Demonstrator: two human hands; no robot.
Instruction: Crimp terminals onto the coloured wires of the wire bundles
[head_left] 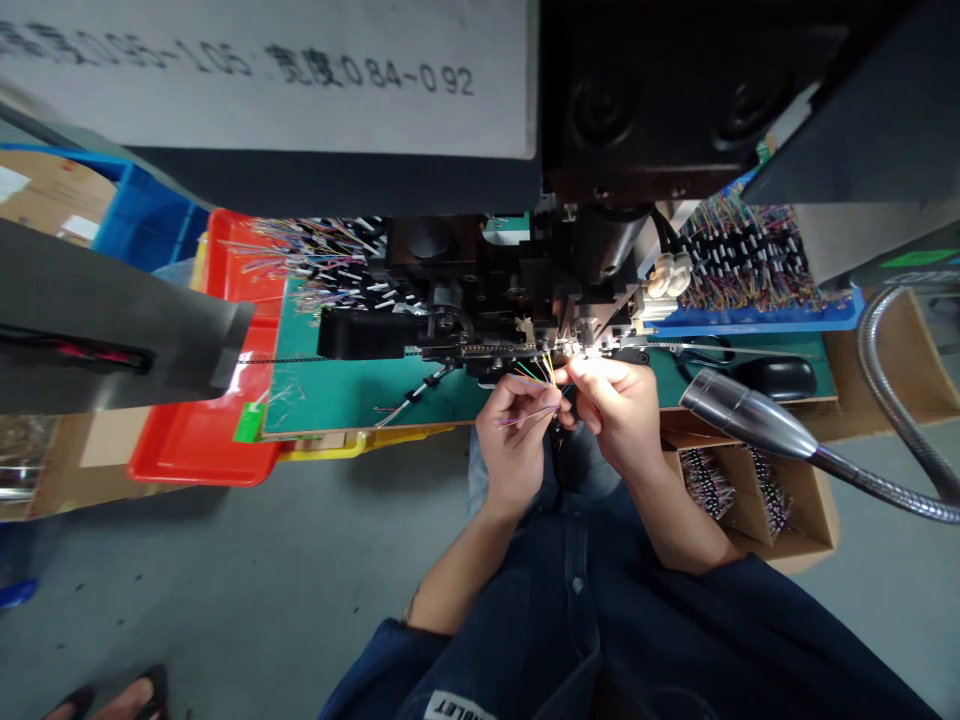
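Right now the left hand (pixel 514 445) has its fingers (pixel 547 398) clamped on thin coloured wires (pixel 535 374), the right hand (pixel 611 415) pinched together beside them, just under the crimping machine's (pixel 480 290) terminal strip (pixel 487 350).

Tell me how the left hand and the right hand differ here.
The left hand sits lower, farther from the machine; the right hand is up against the machine's lit end. The left hand visibly pinches thin coloured wires, their ends fanning out, while the right hand's fingers hide whatever they grip. Both hands are bare and nearly touching.
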